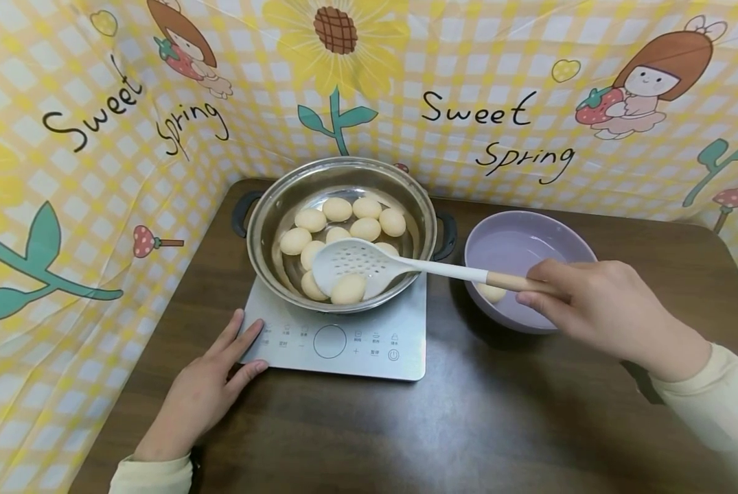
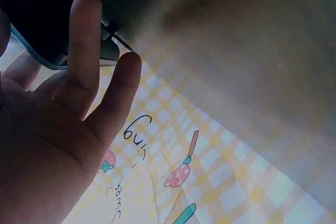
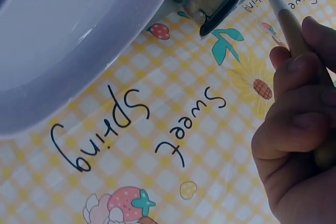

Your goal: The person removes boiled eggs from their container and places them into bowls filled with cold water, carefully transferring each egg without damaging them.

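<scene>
Two words, "Sweet Spring", mark the wall cloth (image 1: pixel 467 41). Fingers spread, the left hand (image 1: pixel 204 387) touches the induction cooker (image 1: pixel 331 341) around its eight o'clock. On that, a steel pot (image 1: pixel 268 237) of eggs (image 1: pixel 365 230); at three o'clock, a lavender bowl (image 1: pixel 504 240). The right hand (image 1: pixel 616 312) grips a skimmer (image 1: pixel 430 267), probably light and stiff, rightly by its wooden handle (image 1: pixel 511 282). One likely slippery, fragile egg (image 1: pixel 348 289) sits on it at the pot's six o'clock. Panel labels (image 1: pixel 375 337) are too small to read surely.

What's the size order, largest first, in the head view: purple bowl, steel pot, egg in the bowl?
1. Steel pot
2. Purple bowl, partly covered by the right hand
3. Egg in the bowl, clearly smallest
</scene>
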`<state>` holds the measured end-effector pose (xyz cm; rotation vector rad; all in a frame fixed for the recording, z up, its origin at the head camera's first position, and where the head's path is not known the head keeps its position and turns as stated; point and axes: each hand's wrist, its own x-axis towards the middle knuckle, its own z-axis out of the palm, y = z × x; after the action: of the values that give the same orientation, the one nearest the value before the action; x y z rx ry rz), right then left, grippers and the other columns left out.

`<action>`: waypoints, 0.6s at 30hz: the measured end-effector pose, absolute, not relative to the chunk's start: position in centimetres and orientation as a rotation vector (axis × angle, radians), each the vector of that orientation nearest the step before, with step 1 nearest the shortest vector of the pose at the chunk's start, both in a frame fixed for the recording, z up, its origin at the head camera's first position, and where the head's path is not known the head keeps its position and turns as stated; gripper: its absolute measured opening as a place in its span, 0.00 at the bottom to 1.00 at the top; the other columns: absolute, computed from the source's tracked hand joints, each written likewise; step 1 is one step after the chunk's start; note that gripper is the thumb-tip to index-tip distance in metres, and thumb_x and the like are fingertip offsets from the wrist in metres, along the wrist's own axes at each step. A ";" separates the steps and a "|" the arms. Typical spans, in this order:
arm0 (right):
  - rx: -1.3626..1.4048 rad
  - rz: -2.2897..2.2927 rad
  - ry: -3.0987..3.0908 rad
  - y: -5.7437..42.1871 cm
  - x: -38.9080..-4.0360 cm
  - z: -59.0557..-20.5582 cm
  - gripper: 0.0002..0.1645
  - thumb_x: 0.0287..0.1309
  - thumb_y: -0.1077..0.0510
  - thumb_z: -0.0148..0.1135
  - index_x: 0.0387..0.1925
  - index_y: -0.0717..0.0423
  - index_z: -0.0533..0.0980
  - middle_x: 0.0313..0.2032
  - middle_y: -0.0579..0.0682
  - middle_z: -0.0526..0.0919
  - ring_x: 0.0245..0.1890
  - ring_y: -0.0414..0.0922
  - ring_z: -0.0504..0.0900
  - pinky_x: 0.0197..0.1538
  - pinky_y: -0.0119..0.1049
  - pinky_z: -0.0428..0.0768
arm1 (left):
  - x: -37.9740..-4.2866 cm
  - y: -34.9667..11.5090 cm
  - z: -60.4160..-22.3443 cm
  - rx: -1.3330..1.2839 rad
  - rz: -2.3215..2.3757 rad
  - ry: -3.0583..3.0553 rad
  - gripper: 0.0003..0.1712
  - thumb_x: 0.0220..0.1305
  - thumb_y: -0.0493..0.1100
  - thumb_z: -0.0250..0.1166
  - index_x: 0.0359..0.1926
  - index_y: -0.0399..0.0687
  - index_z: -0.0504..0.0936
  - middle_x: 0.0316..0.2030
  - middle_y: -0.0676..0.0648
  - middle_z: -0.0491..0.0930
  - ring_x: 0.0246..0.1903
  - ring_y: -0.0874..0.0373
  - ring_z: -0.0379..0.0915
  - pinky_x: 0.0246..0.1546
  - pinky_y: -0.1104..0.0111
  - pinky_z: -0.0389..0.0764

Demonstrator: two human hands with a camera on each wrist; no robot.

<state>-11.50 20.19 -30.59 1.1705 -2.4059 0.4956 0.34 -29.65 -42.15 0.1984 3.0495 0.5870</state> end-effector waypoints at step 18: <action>1.168 0.679 -2.685 19.8 -11.7 -29.9 0.08 0.57 0.56 0.75 0.32 0.39 0.82 0.15 0.24 0.59 0.13 0.23 0.54 0.17 0.24 0.58 | 0.3 -29.7 -42.4 0.215 0.595 3.075 0.39 0.71 0.55 0.64 0.77 0.53 0.64 0.76 0.39 0.53 0.53 0.29 0.76 0.42 0.40 0.77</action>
<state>-11.72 19.82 -29.92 1.1676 -2.6849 0.6785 0.30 -29.67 -42.36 0.2151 3.0751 0.5950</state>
